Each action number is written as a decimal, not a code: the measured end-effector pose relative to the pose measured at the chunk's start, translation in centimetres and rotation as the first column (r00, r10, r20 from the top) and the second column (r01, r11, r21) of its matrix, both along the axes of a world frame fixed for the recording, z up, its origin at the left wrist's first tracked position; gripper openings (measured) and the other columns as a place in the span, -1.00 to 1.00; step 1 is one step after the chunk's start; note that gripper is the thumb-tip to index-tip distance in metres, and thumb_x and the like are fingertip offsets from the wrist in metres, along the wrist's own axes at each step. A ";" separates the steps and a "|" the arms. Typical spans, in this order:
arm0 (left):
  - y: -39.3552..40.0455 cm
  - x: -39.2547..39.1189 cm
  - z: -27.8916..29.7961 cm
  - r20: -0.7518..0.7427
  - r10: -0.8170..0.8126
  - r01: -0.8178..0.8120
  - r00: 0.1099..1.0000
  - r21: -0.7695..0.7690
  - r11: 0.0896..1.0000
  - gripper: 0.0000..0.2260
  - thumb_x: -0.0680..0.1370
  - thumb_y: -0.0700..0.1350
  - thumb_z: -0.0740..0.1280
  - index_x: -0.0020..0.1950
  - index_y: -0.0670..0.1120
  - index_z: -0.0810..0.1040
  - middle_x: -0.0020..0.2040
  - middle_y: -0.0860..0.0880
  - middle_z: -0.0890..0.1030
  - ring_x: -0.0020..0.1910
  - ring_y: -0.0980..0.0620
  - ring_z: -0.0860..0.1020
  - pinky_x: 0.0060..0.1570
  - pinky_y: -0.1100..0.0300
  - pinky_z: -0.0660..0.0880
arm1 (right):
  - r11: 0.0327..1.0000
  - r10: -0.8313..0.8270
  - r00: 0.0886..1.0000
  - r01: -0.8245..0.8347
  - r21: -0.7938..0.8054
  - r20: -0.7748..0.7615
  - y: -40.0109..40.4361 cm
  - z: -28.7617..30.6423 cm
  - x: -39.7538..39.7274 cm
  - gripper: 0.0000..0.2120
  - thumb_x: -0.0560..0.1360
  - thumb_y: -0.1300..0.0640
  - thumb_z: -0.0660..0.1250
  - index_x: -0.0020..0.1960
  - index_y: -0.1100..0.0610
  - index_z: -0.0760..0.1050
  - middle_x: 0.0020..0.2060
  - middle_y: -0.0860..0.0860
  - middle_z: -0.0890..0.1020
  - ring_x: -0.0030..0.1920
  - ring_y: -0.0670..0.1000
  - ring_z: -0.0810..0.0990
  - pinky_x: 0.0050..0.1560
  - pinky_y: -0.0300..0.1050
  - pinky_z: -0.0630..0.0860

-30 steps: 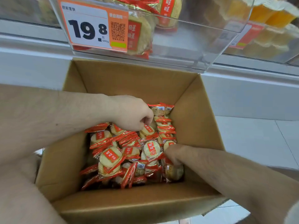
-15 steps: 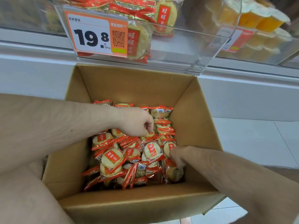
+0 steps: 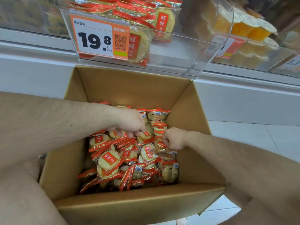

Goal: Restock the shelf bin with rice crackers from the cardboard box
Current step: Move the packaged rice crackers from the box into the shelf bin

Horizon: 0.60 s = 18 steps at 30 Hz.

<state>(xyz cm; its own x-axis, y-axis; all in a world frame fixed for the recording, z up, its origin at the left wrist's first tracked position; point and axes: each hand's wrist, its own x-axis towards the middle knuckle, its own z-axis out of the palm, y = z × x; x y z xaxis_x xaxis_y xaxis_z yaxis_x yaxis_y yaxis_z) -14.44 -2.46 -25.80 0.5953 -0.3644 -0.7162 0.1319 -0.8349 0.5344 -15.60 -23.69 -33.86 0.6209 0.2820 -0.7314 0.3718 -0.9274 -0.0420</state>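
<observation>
Since the earlier frame the right hand (image 3: 174, 138) has come up out of the near right corner of the cardboard box (image 3: 129, 203) and now sits higher, close to the left hand (image 3: 129, 123), which has hardly shifted. The right hand's fingers are curled tight around the crinkled edge of a rice cracker packet (image 3: 164, 151), which is blurred. The left hand's fingers are bent down onto the packets beneath it and seem to pinch one, though the grip itself is hidden under the knuckles. The rice crackers (image 3: 110, 159) lie heaped in red and clear wrappers across the box floor. Directly above the box's far wall juts the clear shelf bin (image 3: 186, 51), partly filled with the same packets, an orange price tag (image 3: 100, 37) reading 19.8 on its front. Yellow jelly cups (image 3: 253, 30) fill the next bin to the right.
</observation>
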 end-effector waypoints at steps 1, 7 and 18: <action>0.1 0.0 0.1 -0.045 0.066 -0.065 0.997 0.021 0.998 -0.79 0.60 0.01 0.26 0.18 -0.04 0.52 0.00 -0.01 0.63 -0.08 0.01 0.61 -0.11 0.09 0.55 | 0.998 -0.029 0.999 0.027 0.057 0.041 0.6 1.4 0.3 -0.77 0.46 0.25 0.36 -0.32 0.05 0.42 -0.30 -0.02 0.53 -0.17 0.05 0.51 -0.13 -0.08 0.50; 0.7 0.4 0.5 -0.413 0.555 -0.577 0.722 0.084 0.812 -0.56 0.57 0.22 0.24 0.18 -0.13 0.40 0.22 -0.25 0.49 -0.07 -0.24 0.60 -0.07 -0.19 0.53 | 0.789 -0.102 0.705 -0.372 0.489 0.702 4.6 6.2 -1.7 -0.89 0.41 0.21 0.44 -0.23 0.15 0.50 -0.27 0.03 0.55 -0.27 0.11 0.56 -0.27 -0.08 0.51; 2.6 1.9 -0.2 0.073 0.297 -0.287 0.952 -0.119 0.951 -0.38 0.48 -0.30 0.44 0.39 0.21 0.36 0.31 -0.03 0.39 -0.01 -0.12 0.59 -0.04 -0.09 0.61 | 0.997 -0.072 0.997 0.072 0.030 0.000 0.2 -4.2 -1.8 -0.70 0.55 0.02 0.26 0.24 0.07 0.50 0.10 0.06 0.62 0.09 0.12 0.59 -0.05 -0.10 0.53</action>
<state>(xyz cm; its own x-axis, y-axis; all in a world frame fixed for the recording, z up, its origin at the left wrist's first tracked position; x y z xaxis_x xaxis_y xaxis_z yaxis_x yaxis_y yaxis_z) -12.53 0.17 -26.00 0.7466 -0.2357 -0.6221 0.3091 -0.7052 0.6381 -17.42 -23.52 -38.08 0.6411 0.2581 -0.7228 0.3042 -0.9501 -0.0695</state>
